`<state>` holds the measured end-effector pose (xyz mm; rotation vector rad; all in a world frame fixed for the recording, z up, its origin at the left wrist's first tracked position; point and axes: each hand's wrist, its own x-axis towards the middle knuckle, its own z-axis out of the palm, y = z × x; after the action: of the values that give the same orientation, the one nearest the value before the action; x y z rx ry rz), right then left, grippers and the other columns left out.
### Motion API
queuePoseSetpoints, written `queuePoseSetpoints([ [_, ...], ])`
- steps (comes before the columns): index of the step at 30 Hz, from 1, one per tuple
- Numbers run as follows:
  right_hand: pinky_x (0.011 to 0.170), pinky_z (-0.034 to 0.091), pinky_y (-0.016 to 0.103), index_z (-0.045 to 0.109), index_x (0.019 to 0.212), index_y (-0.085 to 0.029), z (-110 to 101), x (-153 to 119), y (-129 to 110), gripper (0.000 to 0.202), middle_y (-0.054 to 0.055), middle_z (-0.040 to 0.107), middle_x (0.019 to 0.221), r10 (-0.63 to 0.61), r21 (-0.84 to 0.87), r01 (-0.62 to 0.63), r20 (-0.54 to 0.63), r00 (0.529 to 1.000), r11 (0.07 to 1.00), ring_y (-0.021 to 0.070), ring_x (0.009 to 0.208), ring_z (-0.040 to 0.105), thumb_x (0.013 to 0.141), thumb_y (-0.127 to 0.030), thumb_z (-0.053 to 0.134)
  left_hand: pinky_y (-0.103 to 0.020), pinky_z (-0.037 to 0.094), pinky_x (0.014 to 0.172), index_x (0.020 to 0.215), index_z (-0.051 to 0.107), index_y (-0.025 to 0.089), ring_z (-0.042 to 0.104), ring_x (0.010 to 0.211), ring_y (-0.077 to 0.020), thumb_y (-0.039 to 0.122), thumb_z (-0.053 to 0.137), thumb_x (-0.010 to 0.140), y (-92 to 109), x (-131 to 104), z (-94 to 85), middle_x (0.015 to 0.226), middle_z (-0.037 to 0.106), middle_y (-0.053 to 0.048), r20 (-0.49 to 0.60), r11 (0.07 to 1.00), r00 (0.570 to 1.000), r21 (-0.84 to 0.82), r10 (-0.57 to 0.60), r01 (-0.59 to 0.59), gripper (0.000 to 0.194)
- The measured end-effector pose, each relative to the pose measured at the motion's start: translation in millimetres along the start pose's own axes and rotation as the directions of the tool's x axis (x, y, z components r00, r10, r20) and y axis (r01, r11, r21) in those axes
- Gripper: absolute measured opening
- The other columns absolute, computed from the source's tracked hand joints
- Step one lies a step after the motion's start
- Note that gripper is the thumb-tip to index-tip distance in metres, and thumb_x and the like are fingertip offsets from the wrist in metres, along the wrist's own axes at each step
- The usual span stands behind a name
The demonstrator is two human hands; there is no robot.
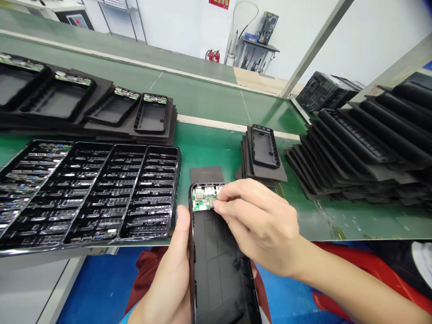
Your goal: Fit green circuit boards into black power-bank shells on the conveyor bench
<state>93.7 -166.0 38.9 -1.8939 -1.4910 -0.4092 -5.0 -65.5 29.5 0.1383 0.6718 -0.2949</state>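
Observation:
A black plastic power bank case point(219, 261) lies tilted in my left hand point(172, 274), which grips it along its left side and from below. A green circuit board point(201, 202) with a small digit display and metal ports sits across the case's top end. My right hand point(263, 220) reaches over from the right, its thumb and index finger pinched at the board's right part. Those fingertips cover that part of the board, so I cannot make out whether something small is between them.
At left stands a black compartment tray point(97, 191) with several circuit boards in it. Behind it, cases with boards point(151, 114) rest on dark sheets. Another case point(265, 146) tops a sheet stack to the right. A tall pile of cases and sheets point(367, 148) fills the far right.

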Motion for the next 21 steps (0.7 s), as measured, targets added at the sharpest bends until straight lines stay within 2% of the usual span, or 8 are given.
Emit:
queuePoseSetpoints([
  [3,0.07,0.051,0.022,0.062,0.07,-0.013,-1.1,1.8,1.2,0.017,0.005,0.065,0.079,0.018,0.023,-0.018,-0.012,1.0,1.0,0.0116,0.074,0.057,0.08,-0.003,0.053,-0.033,0.05,0.082,0.106,0.068,0.017,0.067,0.083,-0.0233,0.055,0.049,0.081,1.6,-0.5,-3.5,0.075,0.072,-0.003,-0.014,0.998,1.0,0.059,0.024,-0.023,0.049],
  [8,0.068,0.051,0.022,0.061,0.068,-0.012,-5.9,6.1,1.8,0.016,0.006,0.065,0.077,0.031,0.073,-0.03,-0.015,0.999,0.997,0.0115,0.072,0.059,0.079,-0.002,0.056,-0.028,0.053,0.067,0.091,0.073,0.013,0.068,0.066,-0.0198,0.056,0.053,0.077,3.9,0.2,-7.2,0.068,0.071,-0.005,0.053,0.985,0.998,0.169,0.039,-0.047,0.05],
  [13,0.069,0.051,0.023,0.062,0.071,-0.013,-6.3,5.2,-1.5,0.017,0.006,0.066,0.079,0.012,-0.009,-0.013,-0.018,1.0,1.0,0.012,0.074,0.058,0.08,-0.002,0.053,-0.024,0.052,0.066,0.091,0.073,0.014,0.067,0.071,-0.0168,0.059,0.046,0.08,2.1,-0.7,-4.9,0.079,0.073,-0.006,0.087,0.996,0.996,0.076,0.036,-0.042,0.053],
  [15,0.07,0.051,0.025,0.062,0.072,-0.012,-4.5,3.2,-1.5,0.019,0.007,0.066,0.079,-0.009,-0.017,0.008,-0.03,1.0,1.0,0.0125,0.074,0.057,0.081,-0.001,0.051,-0.025,0.053,0.066,0.091,0.073,0.016,0.068,0.071,-0.0181,0.058,0.045,0.081,0.8,-1.2,-4.7,0.076,0.073,-0.005,0.086,0.995,0.995,0.089,0.045,-0.052,0.052],
  [17,0.07,0.051,0.026,0.062,0.072,-0.013,-3.6,2.1,-0.4,0.019,0.007,0.066,0.079,-0.022,-0.016,0.022,-0.031,0.999,1.0,0.0127,0.074,0.057,0.081,-0.001,0.05,-0.027,0.052,0.065,0.087,0.074,0.013,0.067,0.066,-0.0185,0.06,0.038,0.083,-0.1,-1.7,-4.3,0.071,0.072,-0.007,0.106,0.992,0.994,0.126,0.013,-0.026,0.059],
  [21,0.069,0.051,0.024,0.062,0.071,-0.013,-7.8,4.5,1.1,0.015,0.005,0.065,0.077,0.024,0.029,-0.024,0.008,1.0,0.999,0.0117,0.073,0.058,0.082,-0.005,0.054,-0.026,0.051,0.064,0.076,0.074,0.009,0.065,0.062,-0.0167,0.06,0.029,0.085,-0.5,-2.3,-2.1,0.069,0.071,-0.01,0.123,0.991,0.991,0.128,-0.044,0.028,0.068],
])
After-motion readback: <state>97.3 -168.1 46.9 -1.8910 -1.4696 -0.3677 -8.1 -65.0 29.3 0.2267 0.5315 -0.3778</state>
